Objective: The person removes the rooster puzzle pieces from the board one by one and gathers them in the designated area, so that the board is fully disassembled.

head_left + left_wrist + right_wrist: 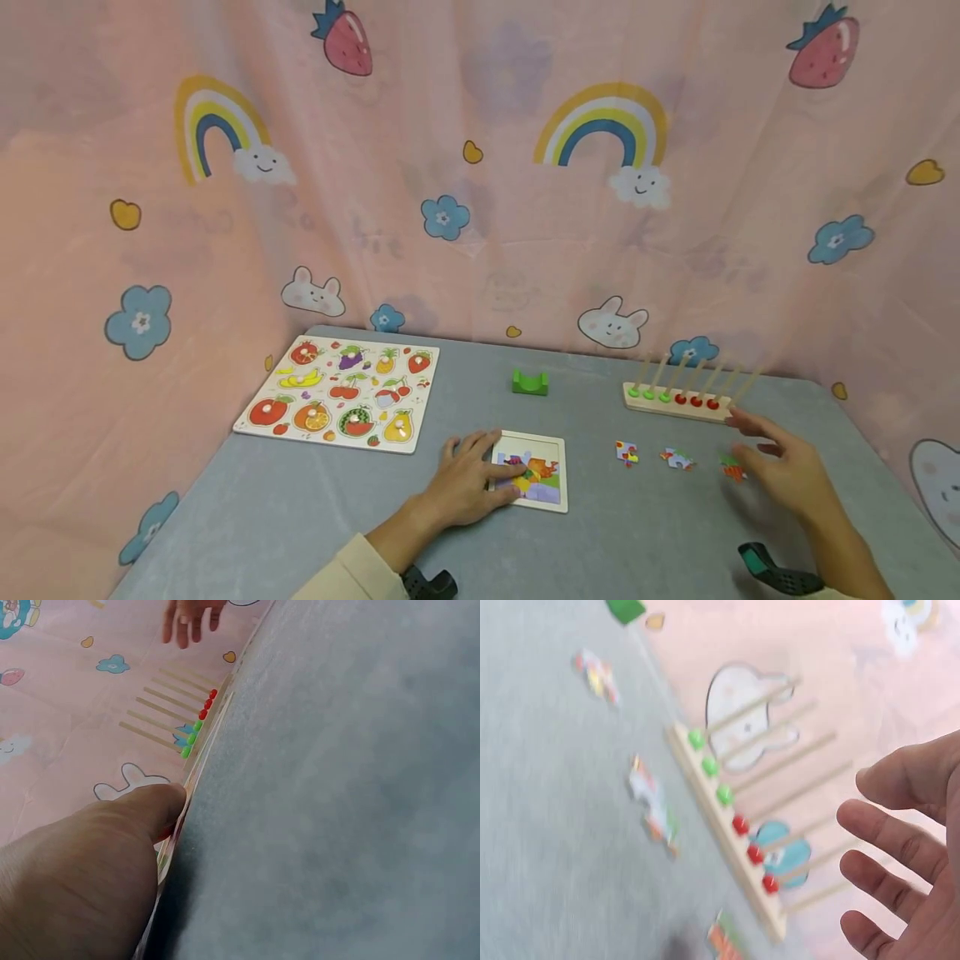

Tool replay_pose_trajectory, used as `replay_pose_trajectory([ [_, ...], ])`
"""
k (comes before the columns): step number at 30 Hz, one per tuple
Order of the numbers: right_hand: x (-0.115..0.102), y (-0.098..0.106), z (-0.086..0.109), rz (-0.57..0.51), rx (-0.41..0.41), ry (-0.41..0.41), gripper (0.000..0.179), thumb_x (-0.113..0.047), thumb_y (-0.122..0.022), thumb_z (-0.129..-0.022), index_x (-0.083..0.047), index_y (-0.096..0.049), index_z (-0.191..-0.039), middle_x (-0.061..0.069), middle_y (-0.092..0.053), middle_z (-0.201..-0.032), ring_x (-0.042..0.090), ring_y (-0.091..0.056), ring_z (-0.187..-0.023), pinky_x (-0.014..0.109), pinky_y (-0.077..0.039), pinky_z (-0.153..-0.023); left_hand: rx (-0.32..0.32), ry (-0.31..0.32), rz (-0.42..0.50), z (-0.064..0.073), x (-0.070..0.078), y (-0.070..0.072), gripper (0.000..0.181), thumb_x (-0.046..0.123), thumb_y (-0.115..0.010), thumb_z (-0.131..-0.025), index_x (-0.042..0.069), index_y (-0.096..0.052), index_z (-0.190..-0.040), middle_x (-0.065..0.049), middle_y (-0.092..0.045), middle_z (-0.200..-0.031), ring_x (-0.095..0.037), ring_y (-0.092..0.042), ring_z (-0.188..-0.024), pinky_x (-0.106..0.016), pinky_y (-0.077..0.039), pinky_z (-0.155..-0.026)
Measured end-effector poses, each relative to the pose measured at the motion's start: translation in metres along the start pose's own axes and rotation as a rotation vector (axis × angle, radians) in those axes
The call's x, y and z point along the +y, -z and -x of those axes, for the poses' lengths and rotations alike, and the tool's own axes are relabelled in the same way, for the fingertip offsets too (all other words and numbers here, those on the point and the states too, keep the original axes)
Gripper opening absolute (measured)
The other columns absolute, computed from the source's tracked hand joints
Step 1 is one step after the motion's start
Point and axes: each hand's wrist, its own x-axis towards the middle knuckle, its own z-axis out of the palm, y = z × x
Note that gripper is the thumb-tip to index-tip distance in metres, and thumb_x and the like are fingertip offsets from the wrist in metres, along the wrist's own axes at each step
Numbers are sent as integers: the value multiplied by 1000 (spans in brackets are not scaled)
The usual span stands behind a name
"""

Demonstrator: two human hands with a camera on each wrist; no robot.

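The fingers of our right hand stand loosely apart, gripping nothing, just beside an orange-and-green piece toward the table's right edge. Our left hand lies with fingers extended over the puzzle tray, midway between the table's side edges; the tray's far strip looks bare. We judge the step as fetching a loose piece while we steady the tray; the next move calls for a light pinch, then turning the piece to match its gap. Two more pieces, a yellow-and-red one and a pale one, lie between. Beyond, a peg rack stands near the table's far right corner.
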Motion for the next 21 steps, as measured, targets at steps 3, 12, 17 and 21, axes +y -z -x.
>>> replay_pose_trajectory([
  [3,-13,0,-2,-44,24,76,47,-14,-67,-92,-1,-54,-136,-12,-62,-114,-9,-44,-98,20,-38,-75,-3,3,5,0,0,0,36,49,-59,-92,41,-64,-126,-8,-36,-150,-29,-32,-135,-61,-19,-101],
  [12,-48,-10,-6,-144,46,174,49,-6,-70,-89,-7,-56,-136,-9,-62,-118,-3,-47,-103,11,-35,-80,8,8,10,0,-1,-1,41,48,-60,-91,34,-63,-130,-7,-38,-149,-28,-33,-134,-60,-20,-101],
  [17,-63,-19,-11,-188,57,253,50,1,-72,-84,-2,-58,-132,5,-63,-118,2,-49,-105,15,-35,-83,26,24,18,-2,-1,-1,59,49,-65,-88,18,-57,-137,-7,-41,-147,-27,-36,-132,-59,-21,-101],
  [21,-74,-26,-12,-216,39,279,50,3,-71,-84,-2,-58,-132,7,-63,-119,5,-49,-105,15,-36,-84,30,50,33,-3,0,1,67,49,-68,-85,9,-56,-137,-7,-44,-145,-27,-37,-131,-58,-22,-101],
])
